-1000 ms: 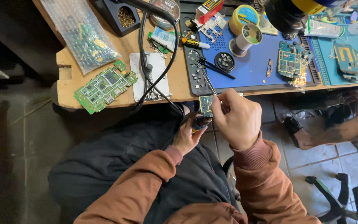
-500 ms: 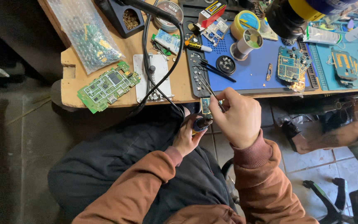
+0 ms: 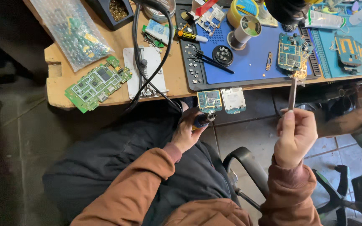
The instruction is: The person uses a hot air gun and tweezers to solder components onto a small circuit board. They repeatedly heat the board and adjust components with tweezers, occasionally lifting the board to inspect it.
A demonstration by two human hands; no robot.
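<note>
While my left hand (image 3: 186, 133) grips the dark handle of a corded soldering tool (image 3: 201, 120), two small circuit boards (image 3: 221, 101) sit at its one o'clock on the bench edge. My right hand (image 3: 295, 136) is clenched around tweezers (image 3: 292, 93), pointing to twelve o'clock at a blue phone board (image 3: 292, 52) on the blue mat (image 3: 248, 62).

A clear bubble-wrap bag (image 3: 73, 31) is lying at the bench's upper left corner — green circuit boards are showing through its plastic. A small pale blue-and-white packet (image 3: 157, 31) is sitting near the black cables, just left of the blue mat. A white tube-like pack (image 3: 325, 20) with green marking is resting at the top right — partly hidden by a dark object.
</note>
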